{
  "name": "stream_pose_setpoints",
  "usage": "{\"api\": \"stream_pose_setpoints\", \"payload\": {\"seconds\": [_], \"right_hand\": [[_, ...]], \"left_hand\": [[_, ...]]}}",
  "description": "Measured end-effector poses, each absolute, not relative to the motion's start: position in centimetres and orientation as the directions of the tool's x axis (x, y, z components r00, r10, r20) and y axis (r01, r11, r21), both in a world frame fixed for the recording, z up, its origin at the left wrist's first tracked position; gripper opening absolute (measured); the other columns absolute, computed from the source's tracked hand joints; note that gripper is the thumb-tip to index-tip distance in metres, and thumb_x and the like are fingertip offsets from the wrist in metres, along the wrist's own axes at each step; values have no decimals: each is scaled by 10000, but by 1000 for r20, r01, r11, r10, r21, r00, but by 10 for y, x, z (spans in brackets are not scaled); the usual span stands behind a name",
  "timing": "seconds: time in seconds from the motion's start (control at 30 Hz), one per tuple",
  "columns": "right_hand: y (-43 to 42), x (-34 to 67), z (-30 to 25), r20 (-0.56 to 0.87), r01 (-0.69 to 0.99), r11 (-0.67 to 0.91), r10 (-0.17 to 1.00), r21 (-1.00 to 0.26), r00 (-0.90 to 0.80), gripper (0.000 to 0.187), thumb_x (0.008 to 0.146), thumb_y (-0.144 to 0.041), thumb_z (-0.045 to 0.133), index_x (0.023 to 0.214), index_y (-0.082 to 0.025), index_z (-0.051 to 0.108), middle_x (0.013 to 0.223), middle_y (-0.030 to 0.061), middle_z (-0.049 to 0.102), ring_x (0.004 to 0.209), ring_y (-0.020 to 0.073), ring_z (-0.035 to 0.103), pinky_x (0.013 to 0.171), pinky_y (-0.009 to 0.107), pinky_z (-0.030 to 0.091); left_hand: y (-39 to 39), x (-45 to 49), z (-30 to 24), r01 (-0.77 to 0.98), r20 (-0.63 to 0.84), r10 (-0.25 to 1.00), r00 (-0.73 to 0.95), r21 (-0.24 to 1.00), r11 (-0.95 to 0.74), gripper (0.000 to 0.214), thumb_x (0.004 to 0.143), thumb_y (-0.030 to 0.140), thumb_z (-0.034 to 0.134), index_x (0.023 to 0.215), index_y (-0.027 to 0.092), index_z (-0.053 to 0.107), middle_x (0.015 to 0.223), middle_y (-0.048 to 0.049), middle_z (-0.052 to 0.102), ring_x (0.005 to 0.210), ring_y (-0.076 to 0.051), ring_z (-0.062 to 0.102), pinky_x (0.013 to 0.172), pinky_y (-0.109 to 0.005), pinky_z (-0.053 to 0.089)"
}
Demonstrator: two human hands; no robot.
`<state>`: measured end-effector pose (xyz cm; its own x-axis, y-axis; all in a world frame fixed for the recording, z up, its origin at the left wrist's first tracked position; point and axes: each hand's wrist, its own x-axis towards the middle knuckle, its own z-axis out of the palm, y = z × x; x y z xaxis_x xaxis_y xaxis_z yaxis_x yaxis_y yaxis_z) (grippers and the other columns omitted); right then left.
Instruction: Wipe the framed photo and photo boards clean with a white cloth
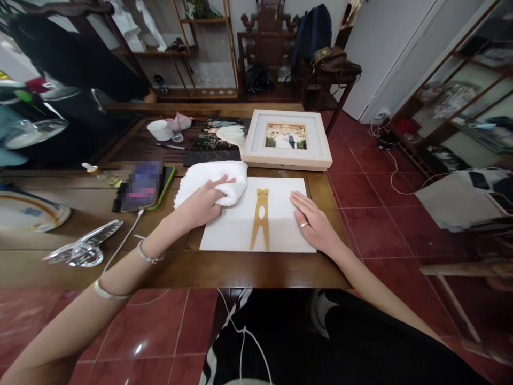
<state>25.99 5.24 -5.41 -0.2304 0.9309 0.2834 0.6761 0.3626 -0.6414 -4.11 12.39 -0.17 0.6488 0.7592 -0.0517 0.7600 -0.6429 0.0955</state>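
Note:
My left hand presses on a fluffy white towel, its fingers closing on a fold of the cloth. The towel overlaps the left corner of a flat white board on the wooden table. On the board lies a flat gold-coloured piece with a bear-head top, an oval hole and two legs. My right hand, a ring on one finger, rests flat with fingers stretched out on the board's right edge. It touches the board but is apart from the gold-coloured piece.
Behind the board are a framed photo and a dark picture album. To the left lie a phone with a white cable, a dropper bottle and silver pliers-like tool. The table's right edge is close to my right hand.

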Motion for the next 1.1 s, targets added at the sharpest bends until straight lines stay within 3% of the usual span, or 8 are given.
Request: {"api": "stream_pose_setpoints", "payload": {"seconds": [0.2, 0.33, 0.47, 0.57, 0.73, 0.9, 1.1], "right_hand": [[53, 261, -56, 283, 685, 369, 929, -628, -240, 480, 988, -378, 350, 1380, -153, 511, 1450, 119, 496, 1403, 235, 381, 1178, 494, 311], [53, 260, -56, 292, 674, 375, 926, -637, -239, 457, 985, -374, 362, 1389, -213, 504, 1457, 82, 494, 1401, 239, 385, 1175, 515, 308], [53, 261, -56, 292, 681, 376, 926, -629, -241, 467, 984, -367, 363, 1385, -178, 508, 1456, 105, 491, 1402, 238, 382, 1177, 504, 310], [54, 261, -56, 298, 679, 379, 924, -629, -240, 460, 982, -368, 368, 1385, -199, 509, 1453, 91, 497, 1397, 240, 391, 1174, 513, 313], [54, 261, -57, 299, 680, 382, 923, -627, -242, 463, 982, -369, 365, 1392, -204, 501, 1453, 88, 497, 1397, 244, 392, 1172, 521, 313], [53, 261, -56, 287, 686, 378, 925, -622, -249, 476, 985, -367, 354, 1391, -166, 499, 1457, 110, 489, 1405, 237, 378, 1179, 503, 307], [53, 261, -54, 284, 675, 375, 926, -636, -248, 466, 983, -371, 355, 1401, -212, 489, 1468, 78, 481, 1408, 245, 372, 1178, 526, 296]], "left_hand": [[76, -40, 9, 740, -150, 725, 672, 146, -656, 452, 621, -25, 391, 883, 139, 720, 1546, -46, 319, 1466, -271, 163, 1186, -522, 196], [20, -41, 17, 679, -180, 656, 733, 230, -697, 439, 573, -41, 414, 760, 194, 734, 1526, 25, 351, 1459, -239, 199, 1202, -479, 204], [-8, -42, 19, 654, -170, 632, 756, 241, -717, 458, 521, -50, 423, 727, 211, 737, 1520, 54, 347, 1450, -226, 227, 1210, -414, 218], [2, -39, 20, 645, -170, 622, 764, 240, -726, 453, 538, -55, 426, 733, 209, 737, 1506, 38, 375, 1440, -222, 257, 1210, -397, 216], [55, -28, 13, 659, -160, 640, 752, 223, -719, 438, 598, -45, 415, 823, 167, 725, 1541, -30, 313, 1458, -264, 194, 1185, -520, 209], [115, -19, -5, 671, -6, 683, 731, 186, -717, 376, 646, -21, 399, 821, 134, 693, 1543, -65, 328, 1463, -267, 187, 1181, -540, 188], [107, -16, -12, 670, 16, 679, 734, 150, -727, 366, 710, 17, 407, 893, 122, 707, 1572, -87, 262, 1464, -289, 177, 1169, -561, 202]]}}
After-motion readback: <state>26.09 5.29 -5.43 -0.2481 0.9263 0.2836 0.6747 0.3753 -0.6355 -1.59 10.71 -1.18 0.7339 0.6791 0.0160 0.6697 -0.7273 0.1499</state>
